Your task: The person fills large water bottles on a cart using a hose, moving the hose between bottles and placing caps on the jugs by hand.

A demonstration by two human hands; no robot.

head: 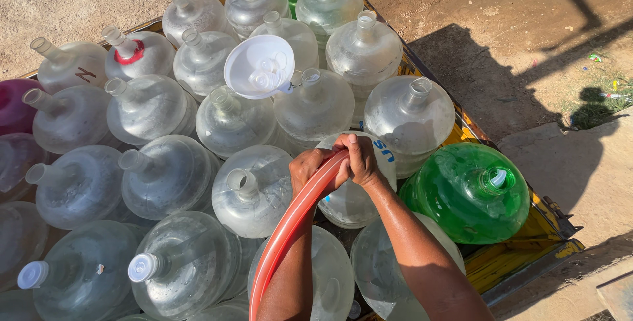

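Both hands clamp red hose (290,228) end over mouth of clear jug (379,162): left hand (308,170) wrapped round hose, right hand (359,159) closed over tip, aiming it down. White funnel (259,65) parked on neighbouring jug. Green jug (468,192) beside. Jugs packed upright in yellow cart (514,261), necks reachable.
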